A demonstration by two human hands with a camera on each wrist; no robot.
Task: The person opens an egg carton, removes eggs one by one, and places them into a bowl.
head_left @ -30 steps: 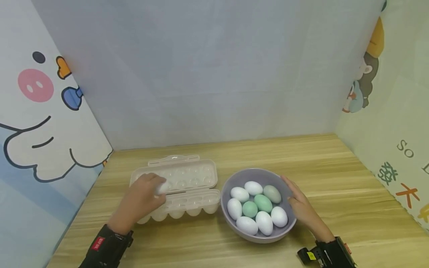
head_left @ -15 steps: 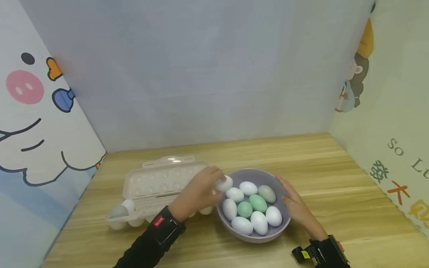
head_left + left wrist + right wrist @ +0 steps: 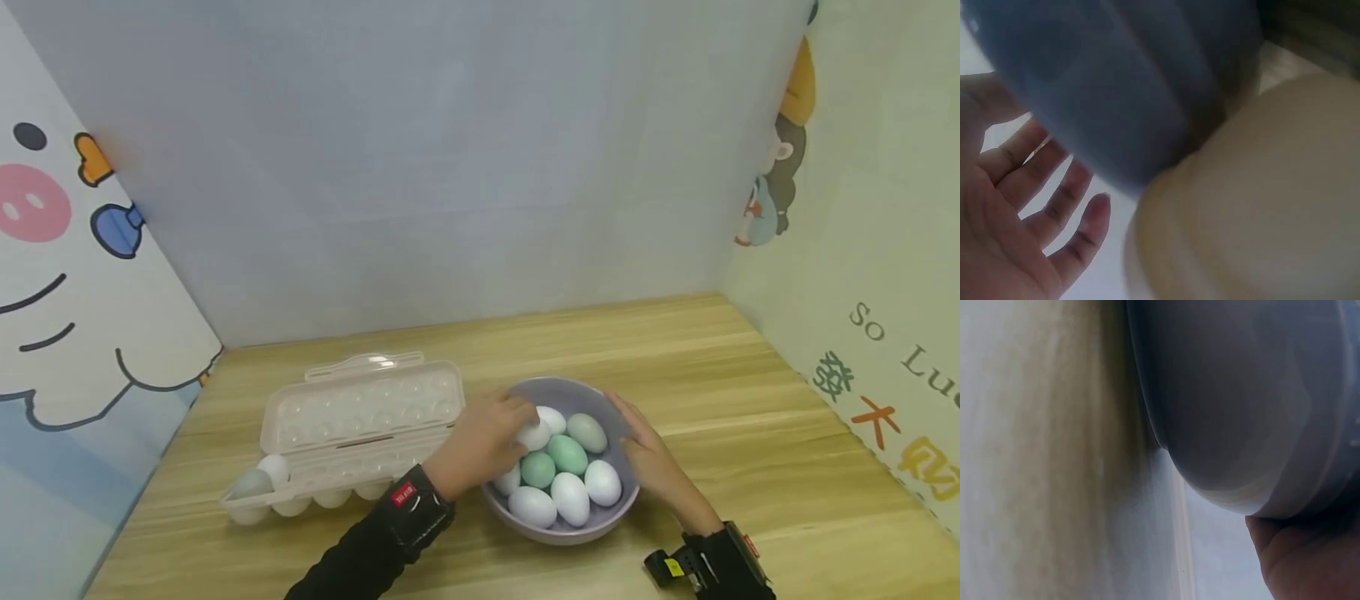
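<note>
A grey-purple bowl [image 3: 570, 533] full of white and green eggs stands on the table in the head view. My left hand [image 3: 480, 446] reaches over the bowl's left rim and pinches a white egg [image 3: 534, 435] among the others; it hides part of the bowl's left side. In the left wrist view, the lower fingers [image 3: 1066, 197] hang loosely beside the blurred bowl [image 3: 1085, 75]. My right hand [image 3: 652, 458] holds the right rim, thumb at the inner side. Only its edge shows below the bowl [image 3: 1235, 406] in the right wrist view.
Left of the bowl lies a clear plastic egg carton [image 3: 363, 408] with its lid folded back. A white egg [image 3: 274, 471] and a pale grey-green egg [image 3: 252, 483] sit at its left end. Printed cloth walls stand behind and at both sides of the wooden table [image 3: 622, 333].
My left hand has carried a white egg from the carton rightward to the bowl and lowered it among the other eggs. My right hand stays on the rim. The head view has turned slightly right.
</note>
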